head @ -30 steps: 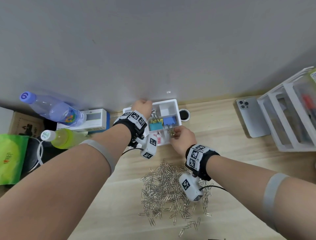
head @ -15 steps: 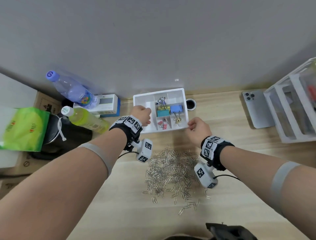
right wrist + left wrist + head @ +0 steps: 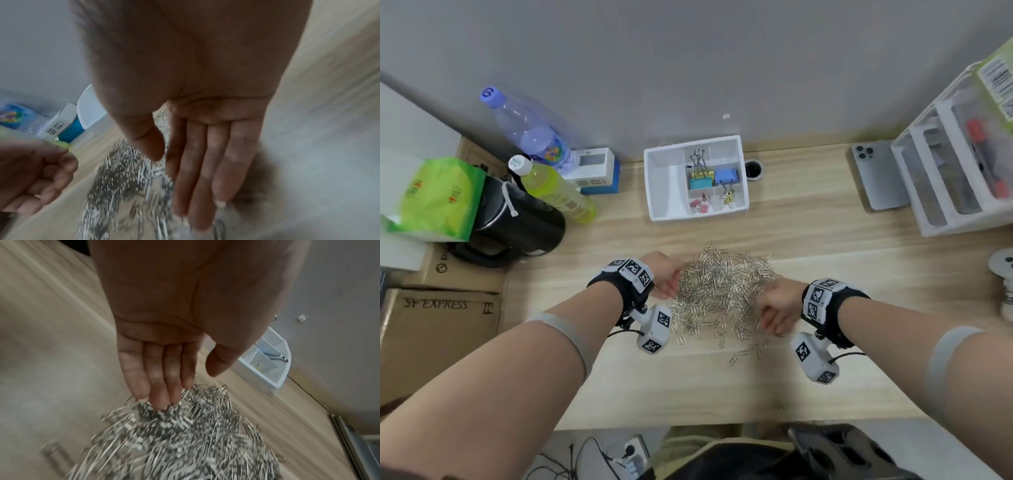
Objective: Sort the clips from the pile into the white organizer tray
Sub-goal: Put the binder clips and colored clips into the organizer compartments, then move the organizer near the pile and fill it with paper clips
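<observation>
A pile of silver paper clips (image 3: 717, 294) lies on the wooden desk, also seen as the clip pile (image 3: 185, 434) and the clip pile (image 3: 127, 181). The white organizer tray (image 3: 664, 192) sits behind it near the wall, holding a teal binder clip (image 3: 700, 183), a blue binder clip (image 3: 726, 176), small pink clips (image 3: 700, 205) and gold clips (image 3: 728, 198). My left hand (image 3: 666, 279) reaches into the pile's left edge with straight fingers (image 3: 158, 386) touching clips. My right hand (image 3: 774, 308) is at the pile's right edge, its fingers (image 3: 205, 170) extended, holding nothing.
On the left stand a black kettle (image 3: 517, 222), a green bag (image 3: 434, 198), two bottles (image 3: 551, 192) and cardboard boxes (image 3: 438, 335). A phone (image 3: 876, 178) and a white drawer unit (image 3: 955, 171) are at the right. A round desk hole (image 3: 754, 169) lies beside the tray.
Both hands pulled back from the tray to the two sides of the paper clip pile. The head view shifted, so the tray now lies further away.
</observation>
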